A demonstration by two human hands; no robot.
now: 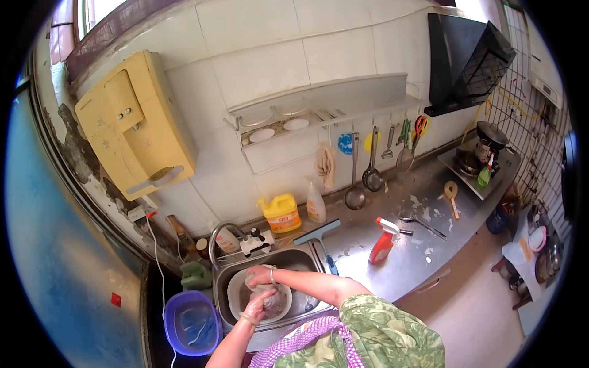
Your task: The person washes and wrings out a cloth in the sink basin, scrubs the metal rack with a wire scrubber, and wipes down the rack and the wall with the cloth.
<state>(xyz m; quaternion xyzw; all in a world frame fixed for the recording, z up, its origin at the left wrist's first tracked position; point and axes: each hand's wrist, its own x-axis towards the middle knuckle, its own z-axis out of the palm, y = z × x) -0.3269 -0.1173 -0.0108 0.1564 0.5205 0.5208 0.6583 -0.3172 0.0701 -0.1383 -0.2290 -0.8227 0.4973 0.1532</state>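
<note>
In the sink (pixel 319 270) sits a white basin (pixel 235 291). Both hands are over it, closed around what looks like a wet, greyish cloth (pixel 279 302). My right hand (pixel 260 276), with a bracelet at the wrist, grips its upper part on the far side. My left hand (pixel 260 305), also with a bracelet, holds it on the near side. The fingers partly cover the cloth, so its full shape is hidden. The curved faucet (pixel 215 236) rises behind the basin at the left.
A blue-purple tub (pixel 173 325) stands left of the sink. On the counter are a squeegee (pixel 322 236), a red spray bottle (pixel 381 245), a ladle (pixel 429 226), a yellow jug (pixel 282 213) and a white bottle (pixel 315 203). A stove with a pot (pixel 491 135) is far right.
</note>
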